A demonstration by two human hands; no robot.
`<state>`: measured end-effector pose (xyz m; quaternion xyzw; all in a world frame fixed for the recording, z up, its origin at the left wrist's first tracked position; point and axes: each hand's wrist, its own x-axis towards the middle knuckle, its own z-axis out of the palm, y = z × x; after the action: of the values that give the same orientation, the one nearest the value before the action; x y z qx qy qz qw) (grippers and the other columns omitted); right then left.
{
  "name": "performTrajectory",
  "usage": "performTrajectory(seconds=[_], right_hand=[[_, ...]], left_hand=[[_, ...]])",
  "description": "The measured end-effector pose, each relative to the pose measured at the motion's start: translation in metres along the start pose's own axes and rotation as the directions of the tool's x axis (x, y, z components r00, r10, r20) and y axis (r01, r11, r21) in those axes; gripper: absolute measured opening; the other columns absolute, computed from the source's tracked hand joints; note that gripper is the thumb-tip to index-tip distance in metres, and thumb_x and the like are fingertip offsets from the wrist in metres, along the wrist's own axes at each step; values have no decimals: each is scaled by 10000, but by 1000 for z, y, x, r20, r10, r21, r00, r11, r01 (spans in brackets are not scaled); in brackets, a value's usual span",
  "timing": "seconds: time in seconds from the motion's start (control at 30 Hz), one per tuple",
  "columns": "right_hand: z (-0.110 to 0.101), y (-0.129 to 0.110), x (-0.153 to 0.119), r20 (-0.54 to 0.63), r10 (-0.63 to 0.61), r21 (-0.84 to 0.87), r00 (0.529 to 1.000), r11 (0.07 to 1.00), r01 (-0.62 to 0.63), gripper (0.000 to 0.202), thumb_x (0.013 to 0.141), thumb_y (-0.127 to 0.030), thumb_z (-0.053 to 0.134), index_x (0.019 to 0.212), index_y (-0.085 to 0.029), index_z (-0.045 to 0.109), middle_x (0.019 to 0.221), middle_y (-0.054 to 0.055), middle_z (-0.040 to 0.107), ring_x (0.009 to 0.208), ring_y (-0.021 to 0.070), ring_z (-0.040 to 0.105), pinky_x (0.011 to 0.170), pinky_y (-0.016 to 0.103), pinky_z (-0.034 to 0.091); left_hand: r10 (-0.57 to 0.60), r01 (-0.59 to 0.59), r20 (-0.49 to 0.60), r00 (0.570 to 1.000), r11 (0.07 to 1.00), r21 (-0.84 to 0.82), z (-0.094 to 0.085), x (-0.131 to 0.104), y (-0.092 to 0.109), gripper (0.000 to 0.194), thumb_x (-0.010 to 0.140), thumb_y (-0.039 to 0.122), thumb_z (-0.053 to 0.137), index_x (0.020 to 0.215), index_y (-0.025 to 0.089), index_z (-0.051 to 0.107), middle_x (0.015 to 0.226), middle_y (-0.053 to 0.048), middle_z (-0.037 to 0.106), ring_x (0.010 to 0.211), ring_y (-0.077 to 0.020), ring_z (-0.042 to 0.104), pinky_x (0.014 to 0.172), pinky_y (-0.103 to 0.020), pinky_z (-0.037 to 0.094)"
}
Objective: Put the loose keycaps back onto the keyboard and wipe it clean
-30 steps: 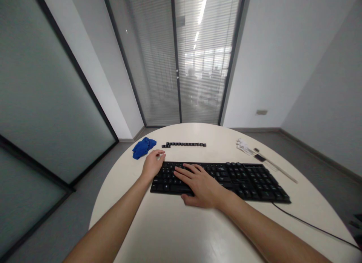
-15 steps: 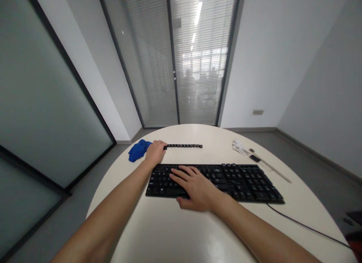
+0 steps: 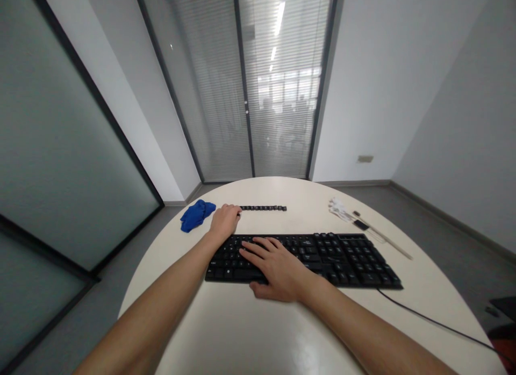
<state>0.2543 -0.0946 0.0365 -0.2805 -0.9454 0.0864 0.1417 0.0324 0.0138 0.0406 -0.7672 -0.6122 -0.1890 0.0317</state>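
A black keyboard [image 3: 350, 262] lies across the table in front of me. My right hand [image 3: 278, 270] rests on its left and middle keys, palm down with the fingers spread. Beyond the keyboard's upper left edge, my left hand [image 3: 226, 221] has its fingers pinched together, with a small black keycap [image 3: 238, 215] partly showing at the fingertips. From there a row of black keycaps [image 3: 264, 207] runs to the right along the tabletop. The left end of that row is hidden by the left hand.
A crumpled blue cloth [image 3: 196, 216] lies left of my left hand. At the right are a white bundle [image 3: 337, 208], a small black block [image 3: 360, 224] and a thin pale stick [image 3: 389, 240]. The keyboard's cable [image 3: 435, 324] trails over the round table's [image 3: 226, 332] right edge.
My left hand has shifted slightly right and nearer the keyboard, with the keycap at its fingertips. The right hand stays on the keyboard. The view has turned slightly.
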Motion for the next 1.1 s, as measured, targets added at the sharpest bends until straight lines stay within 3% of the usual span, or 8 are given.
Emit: performTrajectory(seconds=[0.13, 0.27, 0.33, 0.47, 0.67, 0.87, 1.1], right_hand=[[0, 1, 1, 3, -2, 2, 1000, 1000, 2, 739, 866, -481, 584, 1534, -227, 396, 1604, 74, 375, 1462, 346, 296, 1191, 545, 211], [0, 1, 2, 5, -2, -2, 1000, 1000, 2, 750, 848, -449, 605, 1529, -202, 409, 1594, 90, 391, 1464, 337, 303, 1209, 531, 203], [0, 1, 2, 10, -11, 3, 1000, 1000, 11, 763, 838, -424, 617, 1531, -181, 406, 1598, 96, 382, 1477, 323, 289, 1230, 506, 186], [3, 3, 2, -1, -14, 17, 1000, 1000, 14, 774, 815, -378, 636, 1525, -162, 416, 1599, 102, 378, 1493, 300, 272, 1245, 474, 193], [6, 4, 2, -26, -26, 23, 999, 999, 26, 778, 809, -358, 642, 1532, -193, 409, 1602, 89, 374, 1484, 306, 294, 1236, 497, 226], [-1, 0, 4, 10, -10, 3, 1000, 1000, 10, 770, 807, -357, 643, 1521, -164, 428, 1588, 105, 394, 1478, 306, 310, 1235, 486, 228], [0, 1, 3, -6, -19, -6, 1000, 1000, 19, 769, 807, -362, 639, 1520, -163, 431, 1590, 100, 394, 1476, 305, 310, 1234, 478, 234]], left_hand=[[9, -11, -28, 1000, 997, -74, -12, -22, 16, 274, 909, 144, 567, 1141, 235, 683, 1195, -59, 704, 1118, -245, 631, 983, -345, 478], [-89, 50, -88, 992, 925, -377, -21, -50, 24, 247, 890, 140, 604, 1117, 206, 677, 1126, -63, 720, 958, -213, 682, 911, -339, 523], [-120, 70, -86, 989, 894, -442, -24, -63, 23, 235, 891, 151, 608, 1106, 208, 682, 1122, -66, 723, 978, -220, 679, 912, -350, 526], [-112, 73, -78, 991, 921, -384, -30, -79, 8, 225, 880, 157, 613, 1074, 222, 708, 1131, -62, 730, 1092, -250, 650, 993, -380, 487], [-71, 76, 25, 997, 927, -367, -34, -80, -15, 179, 854, 176, 635, 967, 251, 752, 1067, -38, 756, 1068, -262, 663, 992, -377, 480], [3, 37, 101, 995, 916, -399, -37, -81, -16, 164, 850, 211, 639, 927, 267, 772, 1013, -24, 770, 1013, -257, 680, 958, -359, 493], [-26, 75, 134, 991, 924, -376, -35, -81, -16, 183, 840, 209, 647, 935, 284, 785, 1007, -19, 779, 987, -258, 693, 936, -354, 503]])
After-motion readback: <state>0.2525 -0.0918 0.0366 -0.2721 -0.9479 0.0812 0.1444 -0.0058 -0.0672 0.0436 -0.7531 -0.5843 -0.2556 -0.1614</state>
